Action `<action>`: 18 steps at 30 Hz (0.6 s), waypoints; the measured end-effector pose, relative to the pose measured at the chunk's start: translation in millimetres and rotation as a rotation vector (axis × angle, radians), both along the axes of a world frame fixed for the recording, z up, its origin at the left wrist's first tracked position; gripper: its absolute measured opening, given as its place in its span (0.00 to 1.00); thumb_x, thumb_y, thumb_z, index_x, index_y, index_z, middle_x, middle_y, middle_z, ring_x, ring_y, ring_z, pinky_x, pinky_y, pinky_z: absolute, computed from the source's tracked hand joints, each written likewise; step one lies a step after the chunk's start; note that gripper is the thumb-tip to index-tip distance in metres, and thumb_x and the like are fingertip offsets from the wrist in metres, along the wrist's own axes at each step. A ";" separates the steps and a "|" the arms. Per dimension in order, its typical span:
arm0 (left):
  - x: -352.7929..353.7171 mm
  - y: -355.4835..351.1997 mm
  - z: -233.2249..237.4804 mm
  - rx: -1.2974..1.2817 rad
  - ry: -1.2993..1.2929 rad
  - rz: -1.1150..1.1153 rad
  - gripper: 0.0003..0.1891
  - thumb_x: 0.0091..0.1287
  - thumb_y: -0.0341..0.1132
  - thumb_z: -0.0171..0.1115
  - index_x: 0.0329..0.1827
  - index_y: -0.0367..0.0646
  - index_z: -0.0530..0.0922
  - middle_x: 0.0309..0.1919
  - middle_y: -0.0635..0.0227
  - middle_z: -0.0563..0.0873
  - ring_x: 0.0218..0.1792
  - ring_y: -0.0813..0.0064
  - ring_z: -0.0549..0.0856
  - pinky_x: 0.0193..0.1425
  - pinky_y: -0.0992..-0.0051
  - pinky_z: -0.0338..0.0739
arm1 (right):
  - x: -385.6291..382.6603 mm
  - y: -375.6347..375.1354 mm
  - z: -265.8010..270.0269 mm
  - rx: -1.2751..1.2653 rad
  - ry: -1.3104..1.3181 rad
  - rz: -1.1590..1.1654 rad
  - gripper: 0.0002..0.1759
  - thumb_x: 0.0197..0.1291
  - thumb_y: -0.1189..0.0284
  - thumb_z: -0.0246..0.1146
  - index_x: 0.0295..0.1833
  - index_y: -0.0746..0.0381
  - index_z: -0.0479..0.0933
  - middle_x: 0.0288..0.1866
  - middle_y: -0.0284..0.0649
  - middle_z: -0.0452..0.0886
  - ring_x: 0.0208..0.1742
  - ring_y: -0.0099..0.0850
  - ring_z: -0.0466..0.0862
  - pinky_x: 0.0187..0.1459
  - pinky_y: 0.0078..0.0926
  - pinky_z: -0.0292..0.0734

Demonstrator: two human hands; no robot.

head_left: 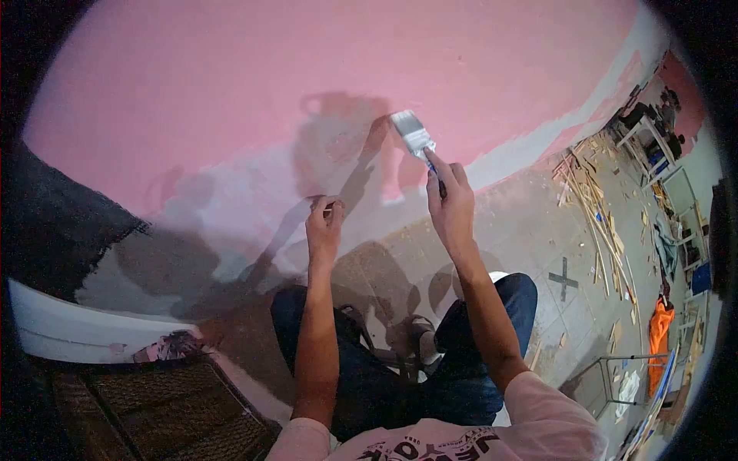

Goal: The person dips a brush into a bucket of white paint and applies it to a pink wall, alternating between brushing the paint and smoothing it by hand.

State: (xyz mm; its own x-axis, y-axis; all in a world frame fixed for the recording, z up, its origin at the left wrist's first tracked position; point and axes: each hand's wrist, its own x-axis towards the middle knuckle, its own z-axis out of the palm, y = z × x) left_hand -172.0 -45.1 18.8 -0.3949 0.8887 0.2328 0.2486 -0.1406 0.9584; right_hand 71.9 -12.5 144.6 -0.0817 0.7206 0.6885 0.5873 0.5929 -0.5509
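- Wall (507, 69): pink above and around the right fingers; a pale, unevenly covered patch extends to the left of the brush, and a whitish band runs off to the right.
- Black area (58, 215): well to the left of the left fingers, with a ragged edge against the paler surface.
- Shadows: cast by the person over the pale patch and lower wall, darkening the surface around the left fingers.
- Floor (530, 223): tiled, below and right of the right fingers, bearing a dark cross mark (563, 279) and scattered wood strips (596, 223).
- Far right of the right fingers: orange cloth (659, 338), and a thin metal frame (607, 376) nearer the person.
- Below and left of the left fingers: a white ledge (92, 326) with a paint-smeared end, and a brown woven-textured object (169, 407).
- Right hand (451, 201): arm extended forward and up; fingers closed around the handle of the paintbrush (416, 137), index finger laid along it. The bristles lie up and left of the fingers, at the pink wall.
- Left hand (327, 219): forearm raised, fingers curled towards the thumb; whether they grip anything cannot be told.
- Legs (492, 346): bent, knees apart beneath the forearms; sandalled feet between them, partly shadowed.
- Obscured: most of the brush handle, inside the right hand; the clutter at far right, small and distorted; the outer edges, cut off by the dark lens border.
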 end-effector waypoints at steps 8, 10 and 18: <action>14.3 1.0 11.0 0.107 0.098 0.038 0.09 0.77 0.32 0.60 0.51 0.37 0.82 0.41 0.56 0.89 0.44 0.64 0.91 0.50 0.68 0.84 | -9.3 13.0 -13.2 -0.003 0.006 0.033 0.26 0.71 0.78 0.63 0.73 0.51 0.79 0.40 0.44 0.77 0.35 0.36 0.80 0.39 0.34 0.79; 12.7 2.8 9.3 0.109 0.089 0.044 0.09 0.77 0.32 0.60 0.50 0.37 0.82 0.41 0.55 0.89 0.45 0.64 0.91 0.50 0.67 0.84 | -10.2 12.4 -13.1 0.015 0.007 0.039 0.26 0.71 0.79 0.63 0.73 0.51 0.79 0.40 0.44 0.77 0.36 0.36 0.80 0.39 0.34 0.79; 12.4 5.1 2.3 0.090 0.068 0.037 0.09 0.76 0.31 0.60 0.51 0.37 0.83 0.43 0.57 0.88 0.45 0.63 0.91 0.51 0.68 0.83 | -6.8 29.7 -87.5 -0.122 -0.207 -0.039 0.23 0.69 0.80 0.62 0.67 0.54 0.83 0.33 0.49 0.76 0.32 0.42 0.79 0.37 0.39 0.77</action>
